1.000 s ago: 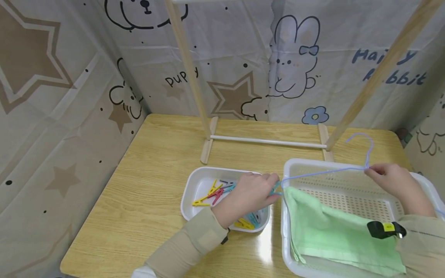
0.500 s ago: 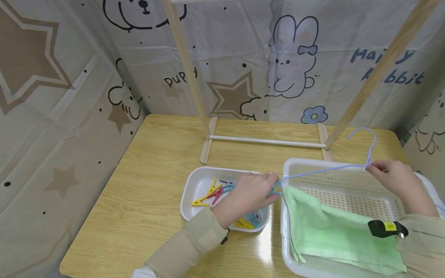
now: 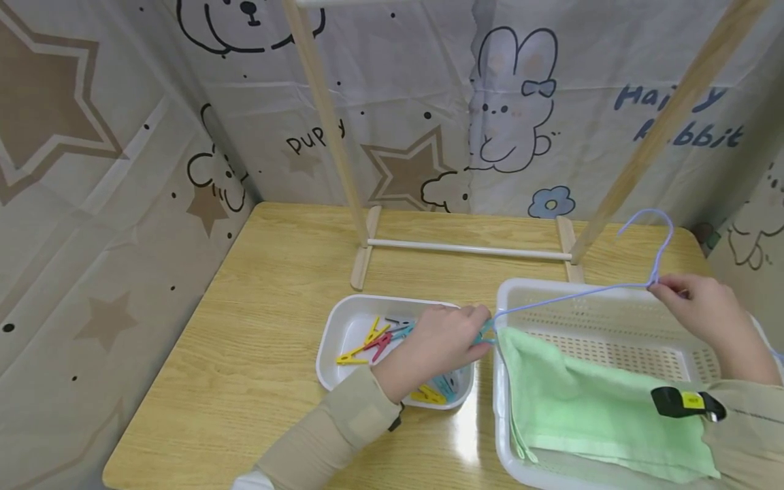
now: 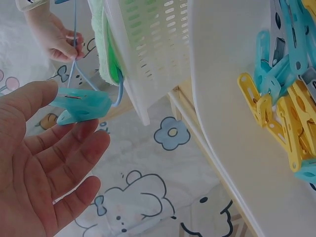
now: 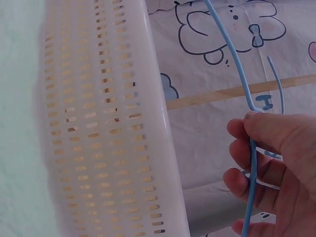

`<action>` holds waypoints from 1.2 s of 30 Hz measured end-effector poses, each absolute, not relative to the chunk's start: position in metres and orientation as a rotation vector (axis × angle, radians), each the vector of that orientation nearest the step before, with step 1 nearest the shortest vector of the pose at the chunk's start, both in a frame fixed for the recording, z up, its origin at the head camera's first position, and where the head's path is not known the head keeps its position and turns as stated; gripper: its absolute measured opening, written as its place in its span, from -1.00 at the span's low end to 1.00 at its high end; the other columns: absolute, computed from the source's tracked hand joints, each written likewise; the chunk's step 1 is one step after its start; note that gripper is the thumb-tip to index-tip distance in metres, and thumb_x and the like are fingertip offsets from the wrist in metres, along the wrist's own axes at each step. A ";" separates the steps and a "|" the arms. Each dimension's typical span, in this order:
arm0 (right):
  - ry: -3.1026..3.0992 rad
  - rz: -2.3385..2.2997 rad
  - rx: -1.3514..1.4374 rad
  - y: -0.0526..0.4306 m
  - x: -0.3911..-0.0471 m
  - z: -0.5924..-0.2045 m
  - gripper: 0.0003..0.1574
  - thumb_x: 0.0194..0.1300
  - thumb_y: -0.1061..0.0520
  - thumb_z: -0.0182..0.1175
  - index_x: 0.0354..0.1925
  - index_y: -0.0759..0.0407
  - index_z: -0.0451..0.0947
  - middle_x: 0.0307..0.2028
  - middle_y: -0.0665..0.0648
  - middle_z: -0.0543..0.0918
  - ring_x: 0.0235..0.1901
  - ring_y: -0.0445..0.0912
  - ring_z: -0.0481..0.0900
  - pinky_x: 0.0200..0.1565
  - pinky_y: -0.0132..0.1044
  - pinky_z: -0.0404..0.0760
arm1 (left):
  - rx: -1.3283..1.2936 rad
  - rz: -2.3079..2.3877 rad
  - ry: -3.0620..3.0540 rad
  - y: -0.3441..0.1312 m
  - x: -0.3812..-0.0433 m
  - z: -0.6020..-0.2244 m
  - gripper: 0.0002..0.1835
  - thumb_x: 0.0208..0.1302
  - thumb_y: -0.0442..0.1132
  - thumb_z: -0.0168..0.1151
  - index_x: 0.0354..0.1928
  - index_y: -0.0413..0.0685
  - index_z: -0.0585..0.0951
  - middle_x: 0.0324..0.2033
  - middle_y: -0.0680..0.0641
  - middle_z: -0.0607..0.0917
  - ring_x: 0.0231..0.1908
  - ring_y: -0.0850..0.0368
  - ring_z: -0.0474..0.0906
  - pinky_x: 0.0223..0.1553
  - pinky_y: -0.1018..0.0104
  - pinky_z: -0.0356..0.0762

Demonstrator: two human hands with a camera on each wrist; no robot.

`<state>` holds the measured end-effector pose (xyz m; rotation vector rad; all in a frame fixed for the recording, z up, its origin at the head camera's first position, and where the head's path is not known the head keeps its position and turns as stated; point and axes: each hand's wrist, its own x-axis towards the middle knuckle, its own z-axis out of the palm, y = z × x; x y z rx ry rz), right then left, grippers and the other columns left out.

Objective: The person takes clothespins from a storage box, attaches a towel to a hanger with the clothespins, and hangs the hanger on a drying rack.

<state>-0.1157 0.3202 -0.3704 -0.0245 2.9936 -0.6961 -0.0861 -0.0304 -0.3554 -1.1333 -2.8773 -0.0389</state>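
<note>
My left hand pinches a teal clothespin between thumb and fingers, above the right end of the small white tray. The clothespin's tip meets the left corner of a thin blue-purple clothes hanger; whether it bites on the wire I cannot tell. My right hand grips the hanger at the base of its hook, over the basket's back rim. Folded and light green, a towel lies in the white perforated basket, its upper left corner close below the hanger's corner.
Several yellow, red, teal and grey clothespins lie in the white tray on the wooden table. Behind both containers stands a wooden rack with a white lower bar. Printed cloth hangs around the table.
My right hand has moved up and slightly right, raising the hanger's hook end. The left hand keeps its pinch on the clothespin and has hardly moved.
</note>
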 end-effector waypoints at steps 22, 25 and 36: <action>2.988 -0.888 0.019 0.317 -0.107 -0.357 -0.45 0.36 -0.02 -0.10 -0.05 0.49 0.35 -0.20 0.49 0.47 -0.30 0.23 0.44 -0.40 0.04 0.43 | -1.171 -0.102 -2.850 -0.028 -0.087 -0.357 -0.67 0.15 0.09 0.13 -0.24 0.01 0.47 -0.62 0.21 0.42 -0.69 0.37 0.29 -0.69 0.54 0.21; 2.993 -0.886 0.022 0.317 -0.106 -0.355 -0.45 0.34 -0.05 -0.09 -0.09 0.47 0.38 -0.25 0.45 0.49 -0.36 0.16 0.45 -0.45 -0.07 0.42 | -1.175 -0.107 -2.849 -0.028 -0.087 -0.357 -0.68 0.16 0.09 0.13 -0.24 0.01 0.47 -0.62 0.21 0.42 -0.69 0.37 0.29 -0.69 0.54 0.21; 2.993 -0.970 -0.053 0.320 -0.105 -0.352 -0.57 0.31 0.03 -0.01 -0.16 0.42 0.44 -0.22 0.45 0.52 -0.49 -0.40 0.38 -0.51 -0.42 0.40 | -1.188 -0.093 -2.800 -0.028 -0.087 -0.357 -0.68 0.15 0.09 0.13 -0.25 0.01 0.47 -0.62 0.21 0.43 -0.69 0.38 0.28 -0.69 0.55 0.21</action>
